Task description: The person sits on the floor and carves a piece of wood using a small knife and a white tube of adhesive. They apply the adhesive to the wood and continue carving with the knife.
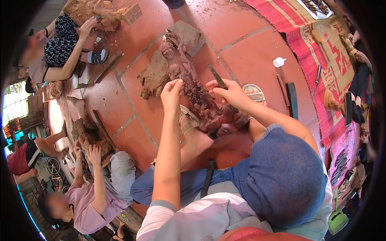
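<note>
A dark reddish-brown wood carving point(193, 86), with a bearded figure near its far end, slants across the floor in front of me and reaches back between my feet. My right hand point(234, 94) is closed around a narrow, dark greenish strip point(217, 76), just right of the carving's middle. The strip's far end sticks out past the fingers; its exact kind is unclear. On the carving's left side, my left hand point(172, 95) is raised with thumb and fingertips pinched together close to the wood. Whatever the pinch holds, if anything, is too small to make out.
Rough wood pieces point(155, 74) lie behind the carving. To the right are a small white bottle point(278, 62), a brown stick point(282, 90), a dark flat bar point(292, 102) and a red patterned mat point(293, 38). Two people handle wood pieces at left; one wears a lilac shirt point(90, 205).
</note>
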`<control>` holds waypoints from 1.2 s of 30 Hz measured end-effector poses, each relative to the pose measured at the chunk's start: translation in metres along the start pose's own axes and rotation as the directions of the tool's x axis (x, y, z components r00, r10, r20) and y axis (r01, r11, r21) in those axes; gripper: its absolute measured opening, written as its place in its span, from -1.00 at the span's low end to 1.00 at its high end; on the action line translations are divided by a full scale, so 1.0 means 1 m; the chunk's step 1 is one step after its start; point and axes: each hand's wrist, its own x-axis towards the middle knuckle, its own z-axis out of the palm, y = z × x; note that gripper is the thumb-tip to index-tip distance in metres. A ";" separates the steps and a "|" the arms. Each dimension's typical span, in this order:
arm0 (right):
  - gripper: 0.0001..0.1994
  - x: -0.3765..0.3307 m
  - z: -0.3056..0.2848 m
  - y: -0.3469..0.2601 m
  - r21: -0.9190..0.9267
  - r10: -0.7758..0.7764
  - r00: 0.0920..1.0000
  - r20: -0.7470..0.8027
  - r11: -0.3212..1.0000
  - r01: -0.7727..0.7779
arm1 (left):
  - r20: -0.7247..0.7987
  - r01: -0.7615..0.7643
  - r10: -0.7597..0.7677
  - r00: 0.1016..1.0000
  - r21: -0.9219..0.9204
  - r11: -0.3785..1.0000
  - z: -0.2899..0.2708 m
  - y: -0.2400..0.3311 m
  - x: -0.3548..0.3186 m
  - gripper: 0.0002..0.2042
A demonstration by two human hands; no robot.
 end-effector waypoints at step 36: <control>-0.75 -0.002 -0.003 0.001 -0.013 0.034 0.999 -0.034 0.999 -0.035 | -0.064 -0.019 0.022 0.998 0.038 0.999 0.003 0.001 0.000 -0.86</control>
